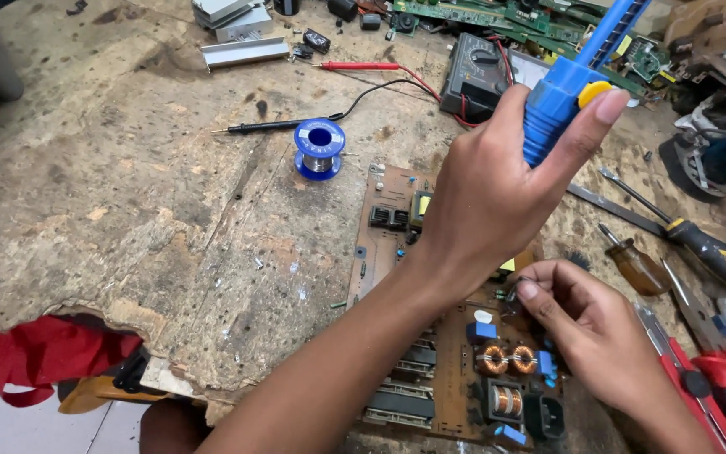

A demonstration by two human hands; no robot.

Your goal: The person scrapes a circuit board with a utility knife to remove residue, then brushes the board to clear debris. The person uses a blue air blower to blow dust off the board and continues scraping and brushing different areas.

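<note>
My left hand (489, 202) is raised above a brown circuit board (388, 252) and grips a blue pump-like tool (560, 97), with the thumb resting on its yellow button. The board lies flat on the worn wooden table and carries copper coils, blue parts and black heat sinks. My right hand (590, 328) rests at the board's right edge. Its fingertips pinch a small component (514, 292) on the board's right side. My left forearm crosses over the middle of the board and hides part of it.
A blue solder spool (319, 147) stands left of the board. A multimeter (481, 76) with a red probe (363, 65) and a black probe (270, 126) lies behind. Screwdrivers (707, 244) and red-handled tools (699, 378) lie at the right. The table's broken edge (153, 336) and a red cloth (44, 353) are at the lower left.
</note>
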